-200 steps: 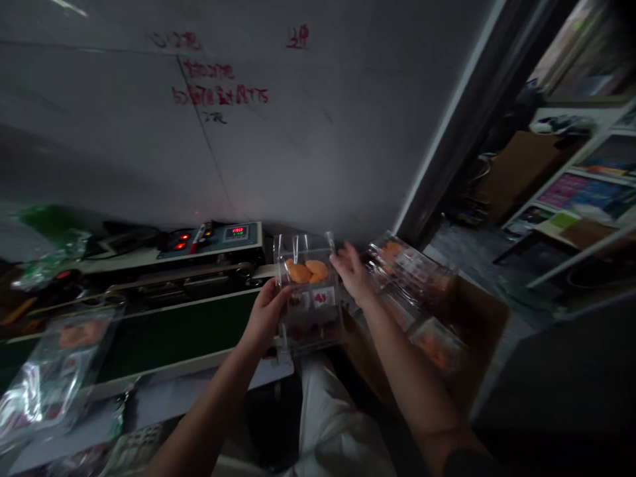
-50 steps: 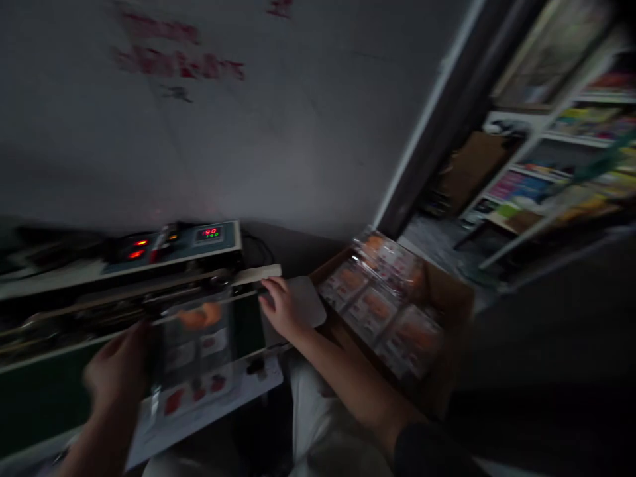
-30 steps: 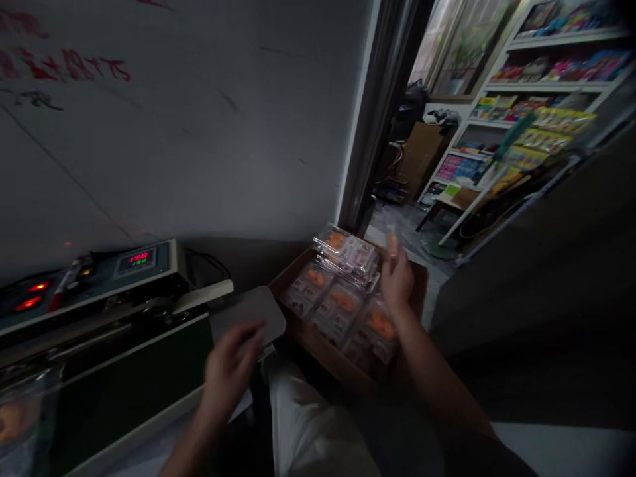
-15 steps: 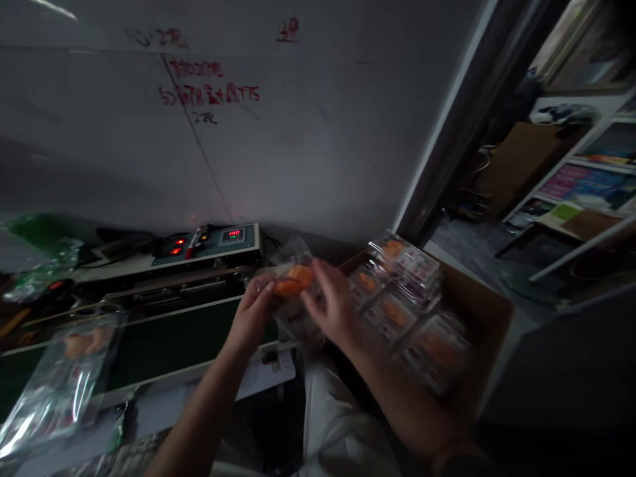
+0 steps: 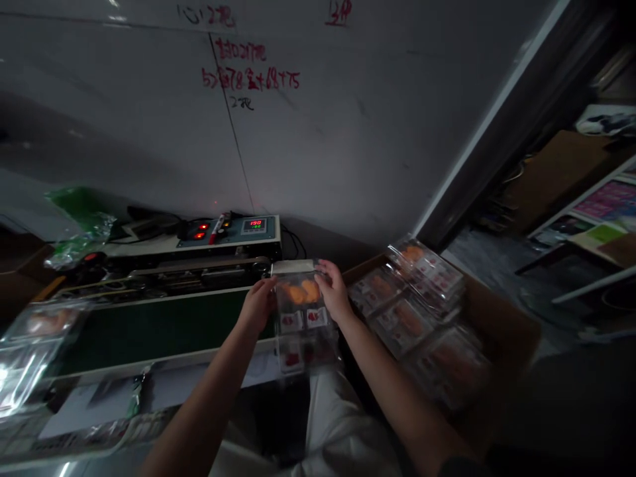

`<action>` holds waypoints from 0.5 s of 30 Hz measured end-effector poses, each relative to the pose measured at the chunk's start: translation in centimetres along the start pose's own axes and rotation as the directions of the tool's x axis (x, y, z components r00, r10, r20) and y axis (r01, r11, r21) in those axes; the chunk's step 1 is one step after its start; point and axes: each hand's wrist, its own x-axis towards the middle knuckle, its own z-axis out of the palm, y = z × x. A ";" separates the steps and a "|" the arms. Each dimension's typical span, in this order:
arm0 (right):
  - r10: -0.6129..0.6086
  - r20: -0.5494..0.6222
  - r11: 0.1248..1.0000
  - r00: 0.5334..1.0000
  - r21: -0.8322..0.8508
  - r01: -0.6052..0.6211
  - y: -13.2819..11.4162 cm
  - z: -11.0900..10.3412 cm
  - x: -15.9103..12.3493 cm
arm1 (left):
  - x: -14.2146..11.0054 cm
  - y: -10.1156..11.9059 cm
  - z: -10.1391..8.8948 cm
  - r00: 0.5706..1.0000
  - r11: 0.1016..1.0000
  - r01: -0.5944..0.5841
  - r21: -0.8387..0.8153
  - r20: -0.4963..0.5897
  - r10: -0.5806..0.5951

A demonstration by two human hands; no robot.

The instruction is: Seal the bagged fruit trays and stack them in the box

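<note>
Between my two hands is a clear plastic pack (image 5: 302,318) with orange pieces in its upper part and small printed sachets below. My left hand (image 5: 259,305) grips its left edge near the top. On the upper right edge, my right hand (image 5: 334,289) has its fingers closed. The pack hangs at the right end of a green conveyor belt (image 5: 173,328), below the control box of the sealing machine (image 5: 228,232). Another clear pack (image 5: 42,338) lies at the belt's left end, blurred.
A cardboard box (image 5: 511,331) on the right holds several similar packs (image 5: 407,318), some stacked. A red marker (image 5: 216,229) rests on the control box. Green plastic wrap (image 5: 74,205) lies at the back left. Shelves (image 5: 596,225) stand beyond a door frame at right.
The pack in my hands has been straightened and now faces me, its sachets visible. My right hand has moved to its upper edge. The other pack has moved left in view.
</note>
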 end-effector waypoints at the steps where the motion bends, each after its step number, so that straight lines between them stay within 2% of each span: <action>1: -0.004 0.004 0.998 1.000 -0.058 0.004 0.1 0.0 0.0 | 0.3 0.1 -0.1 1.000 1.000 0.000 0.000 -0.028 0.000; 5: -0.024 0.004 0.983 1.000 -0.181 0.024 0.8 0.1 0.0 | 1.4 0.1 0.1 0.992 1.000 0.019 -0.016 -0.123 -0.021; 11: -0.033 -0.073 0.984 0.997 -0.179 0.020 1.8 0.6 0.3 | 3.1 -0.5 0.8 0.979 0.997 0.055 -0.048 -0.195 -0.064; 15: -0.023 -0.081 0.974 0.996 -0.226 0.004 1.9 1.3 0.7 | 3.7 -0.5 0.9 0.969 0.996 0.077 -0.048 -0.231 -0.086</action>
